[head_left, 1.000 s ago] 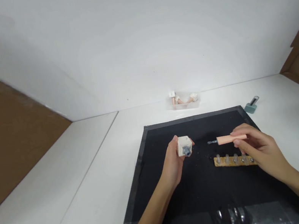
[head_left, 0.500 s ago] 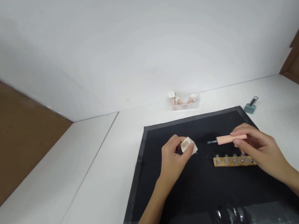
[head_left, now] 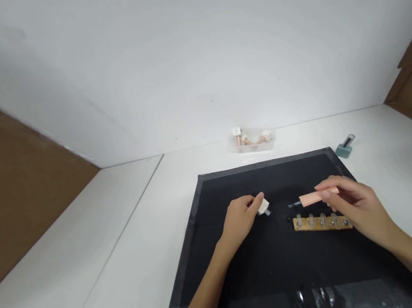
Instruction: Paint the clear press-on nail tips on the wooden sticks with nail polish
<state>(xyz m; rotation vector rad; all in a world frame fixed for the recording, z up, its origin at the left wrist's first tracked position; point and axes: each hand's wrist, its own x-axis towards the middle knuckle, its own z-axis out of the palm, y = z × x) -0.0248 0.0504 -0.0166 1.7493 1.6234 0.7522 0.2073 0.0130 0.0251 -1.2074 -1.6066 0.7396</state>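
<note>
White table (head_left: 122,264), black mat (head_left: 259,272): one hand has a bottle, the other a brush.
The left hand (head_left: 241,217) pinches the white bottle (head_left: 263,206) over the mat, with its neck (head_left: 268,212) tipped down to the right. The right hand (head_left: 359,206) grips the brush (head_left: 315,198) by its peach handle, its tip pointing left, apart from the bottle. Clear pegs (head_left: 311,220) stand on a strip (head_left: 307,228) just below the brush. The bottle looks light, hard and maybe slippery, so its flat sides seem best to hold. The brush looks light, its tip soft, so the stiff handle suits fingers.
</note>
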